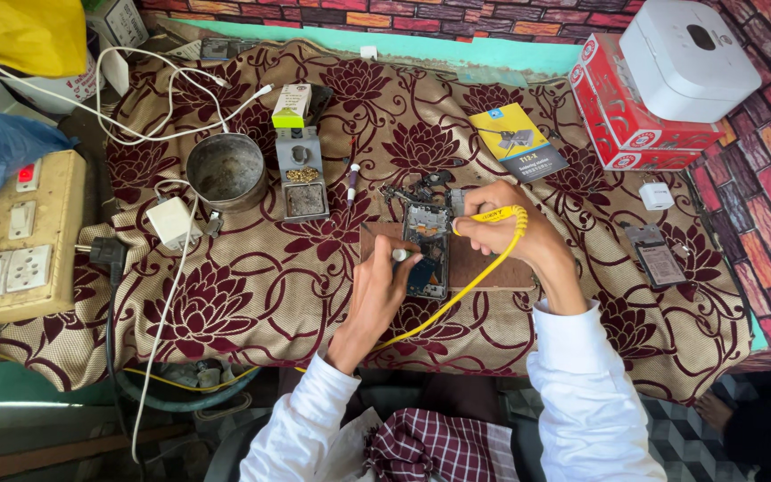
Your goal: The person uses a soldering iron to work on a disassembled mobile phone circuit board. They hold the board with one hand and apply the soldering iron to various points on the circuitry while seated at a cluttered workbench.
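In the head view, the person sits at a table spread with a brown floral cloth point(252, 286) and works on an opened phone point(427, 250) that lies flat on a small wooden board point(484, 268) near the middle of the table. The right hand point(497, 228) is closed around a yellow-handled soldering iron point(493, 216), its yellow cable point(457, 299) looping down toward the lap, with the tip hidden at the top edge of the phone. The left hand point(385, 286) pinches a small white-tipped tool point(400, 255) and rests against the phone's left edge. To do this well, it seems wise to brace both wrists on the board, touch only the intended joint briefly, and keep the cable clear of the loose parts point(412, 189) just above the phone. Farther left stand a metal cup point(227, 171), a soldering stand point(303, 183) and a white charger point(171, 223); 1 switchboard point(15, 241) sits at the table's left edge. A second phone part point(659, 256) lies well apart on the right, below 2 red boxes point(631, 125).
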